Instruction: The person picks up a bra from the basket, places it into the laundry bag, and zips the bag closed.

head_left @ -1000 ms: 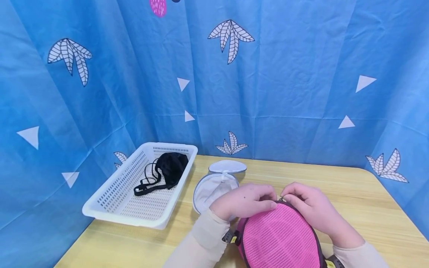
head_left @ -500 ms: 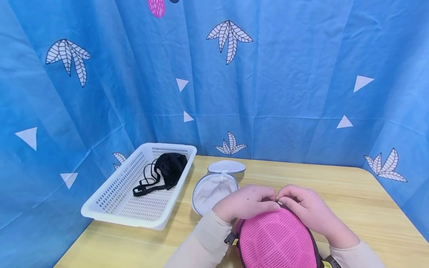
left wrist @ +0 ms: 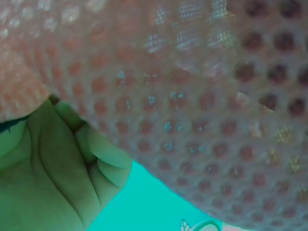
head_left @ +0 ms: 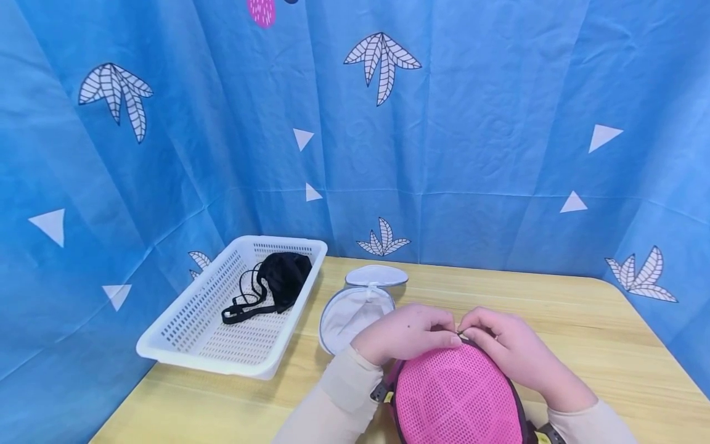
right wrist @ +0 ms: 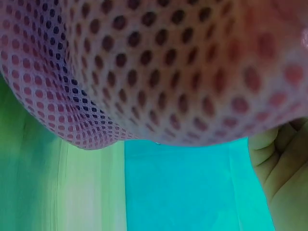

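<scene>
A round pink mesh bag (head_left: pixel 457 394) with dark edging stands at the front in the head view. My left hand (head_left: pixel 407 333) pinches its far top edge between thumb and fingers. Close beside it, my right hand (head_left: pixel 510 348) pinches the same edge, at a small zipper end. Pink mesh (left wrist: pixel 192 96) fills most of the left wrist view, with the left hand (left wrist: pixel 57 163) at the lower left. In the right wrist view the mesh (right wrist: pixel 144 72) covers the top, and the right hand (right wrist: pixel 284 168) shows at the right edge.
A white basket (head_left: pixel 150 349) at the left holds a black pouch (head_left: pixel 285 277) with cords and a strap. Behind my left hand, a small white mesh bag (head_left: pixel 352 317) stands with its lid (head_left: pixel 377 275) flipped back. A blue curtain (head_left: pixel 477 154) hangs beyond the wooden table (head_left: pixel 604 333).
My right hand has shifted slightly left and down, closer to my left hand. The pink bag's top has moved slightly left with them.
</scene>
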A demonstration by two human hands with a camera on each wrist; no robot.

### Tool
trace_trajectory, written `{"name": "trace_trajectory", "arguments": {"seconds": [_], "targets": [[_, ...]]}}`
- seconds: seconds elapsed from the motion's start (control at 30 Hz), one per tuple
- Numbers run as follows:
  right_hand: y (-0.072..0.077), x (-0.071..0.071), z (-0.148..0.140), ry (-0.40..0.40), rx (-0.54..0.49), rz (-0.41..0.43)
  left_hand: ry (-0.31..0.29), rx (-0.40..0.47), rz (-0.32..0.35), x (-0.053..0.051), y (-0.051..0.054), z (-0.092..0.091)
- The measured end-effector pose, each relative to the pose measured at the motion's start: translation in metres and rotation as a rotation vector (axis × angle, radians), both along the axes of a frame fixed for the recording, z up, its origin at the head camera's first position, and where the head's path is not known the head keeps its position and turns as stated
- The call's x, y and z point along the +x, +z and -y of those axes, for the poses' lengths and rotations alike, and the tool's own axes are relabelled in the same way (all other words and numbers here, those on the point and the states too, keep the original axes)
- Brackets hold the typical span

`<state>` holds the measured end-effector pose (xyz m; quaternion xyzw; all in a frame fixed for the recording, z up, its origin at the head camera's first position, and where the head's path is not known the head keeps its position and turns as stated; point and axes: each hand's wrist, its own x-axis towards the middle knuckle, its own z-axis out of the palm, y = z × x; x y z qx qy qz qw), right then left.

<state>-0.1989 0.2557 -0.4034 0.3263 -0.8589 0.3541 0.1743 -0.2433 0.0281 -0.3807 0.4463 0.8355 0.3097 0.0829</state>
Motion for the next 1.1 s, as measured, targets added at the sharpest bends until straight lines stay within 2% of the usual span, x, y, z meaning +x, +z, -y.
{"name": "trace_trajectory", "arguments": {"seconds": [0.23, 0.43, 0.63, 0.8, 0.97, 1.1], "targets": [[0.000, -0.001, -0.004, -0.023, 0.003, 0.004, 0.023, 0.011, 0.025, -0.004, 0.003, 0.007], [0.000, -0.002, -0.008, -0.036, -0.017, 0.006, 0.040, 0.018, 0.019, -0.008, 0.004, 0.013], [0.000, -0.001, -0.006, -0.040, -0.053, 0.015, -0.005, -0.006, 0.009, -0.007, 0.005, 0.013], [0.001, 0.000, -0.005, -0.058, -0.043, -0.005, -0.037, -0.028, 0.007, -0.004, 0.007, 0.012], [0.002, 0.001, -0.004, -0.048, -0.047, 0.018, -0.053, -0.057, 0.013, -0.002, 0.009, 0.012], [0.002, 0.002, 0.000, -0.025, -0.059, 0.043, -0.047, -0.083, -0.016, 0.001, 0.008, 0.009]]}}
